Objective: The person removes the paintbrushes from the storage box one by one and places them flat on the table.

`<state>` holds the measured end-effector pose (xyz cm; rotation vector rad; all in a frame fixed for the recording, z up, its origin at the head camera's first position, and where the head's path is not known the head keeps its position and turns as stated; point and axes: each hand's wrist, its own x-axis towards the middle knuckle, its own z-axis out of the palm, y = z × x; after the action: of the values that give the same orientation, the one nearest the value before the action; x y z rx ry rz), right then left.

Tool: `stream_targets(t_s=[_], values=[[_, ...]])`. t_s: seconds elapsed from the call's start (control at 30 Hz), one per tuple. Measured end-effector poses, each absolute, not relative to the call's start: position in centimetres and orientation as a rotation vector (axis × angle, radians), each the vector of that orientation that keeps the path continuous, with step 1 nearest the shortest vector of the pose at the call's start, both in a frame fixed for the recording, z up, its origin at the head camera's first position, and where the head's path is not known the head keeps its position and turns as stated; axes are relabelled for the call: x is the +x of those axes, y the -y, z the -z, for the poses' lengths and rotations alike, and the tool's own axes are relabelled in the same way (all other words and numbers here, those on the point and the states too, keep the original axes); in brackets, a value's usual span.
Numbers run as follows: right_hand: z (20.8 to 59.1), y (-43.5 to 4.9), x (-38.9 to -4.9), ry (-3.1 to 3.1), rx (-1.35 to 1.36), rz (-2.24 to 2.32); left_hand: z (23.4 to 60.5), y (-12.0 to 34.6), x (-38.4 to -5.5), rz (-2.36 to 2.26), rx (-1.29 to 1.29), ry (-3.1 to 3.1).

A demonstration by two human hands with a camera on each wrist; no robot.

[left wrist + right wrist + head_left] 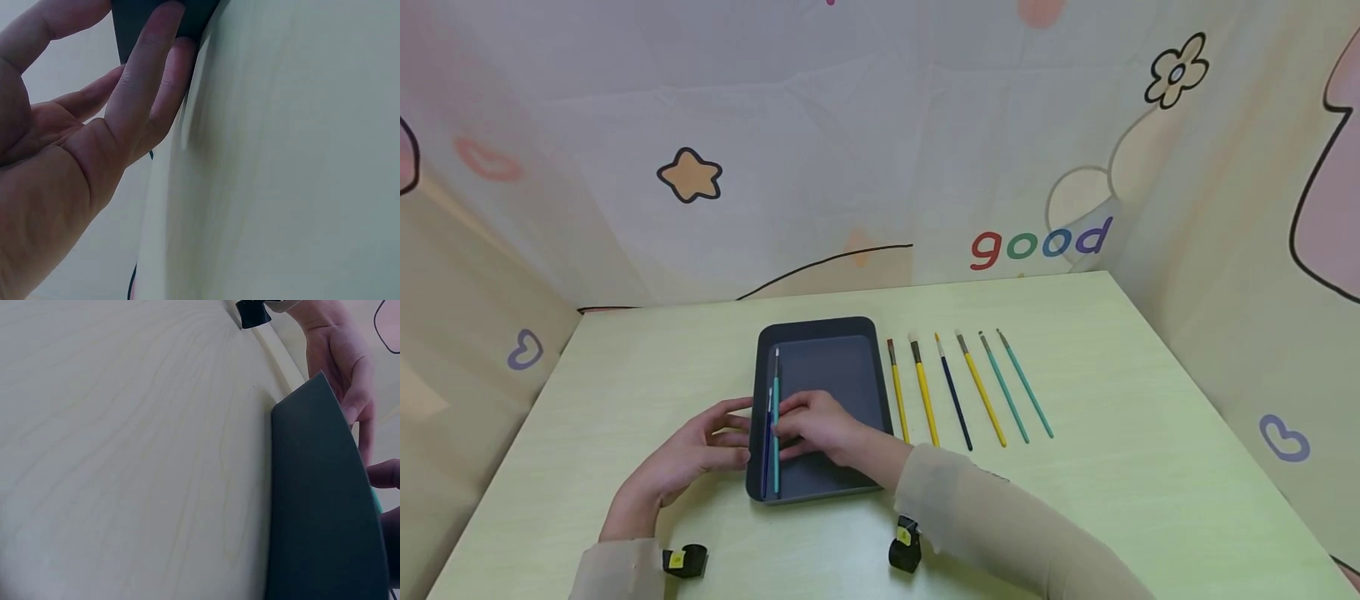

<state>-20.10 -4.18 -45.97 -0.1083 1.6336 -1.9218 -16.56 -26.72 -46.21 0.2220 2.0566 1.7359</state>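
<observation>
A dark grey tray [827, 329] lies on the table, with a dark blue paintbrush [765, 467] and a teal paintbrush [777, 475] lengthwise along its left side. My right hand [823, 427] reaches in from the right and pinches the teal paintbrush about halfway along its handle. At the outer left wall, my left hand [703, 446] touches the tray with spread fingers. Those fingertips also show against the tray's dark side [134, 31] in the left wrist view. The right wrist view shows mostly the tray's outer wall [325, 506], which hides much of the right hand.
Right of the tray, several paintbrushes lie in a row: yellow ones [925, 392], a dark blue one [955, 396] and teal ones [1006, 392]. A black wrist device [685, 561] sits by the left sleeve, another [906, 546] by the right. A printed cloth [820, 167] hangs behind the table.
</observation>
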Motion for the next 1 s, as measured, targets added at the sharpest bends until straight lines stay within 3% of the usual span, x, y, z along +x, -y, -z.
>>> stream_targets(t_s=[1.0], values=[[42.3,-4.3,-20.2,-1.709,-0.215,1.862,46.1,26.6,-16.2,-1.759,0.243,-2.07]])
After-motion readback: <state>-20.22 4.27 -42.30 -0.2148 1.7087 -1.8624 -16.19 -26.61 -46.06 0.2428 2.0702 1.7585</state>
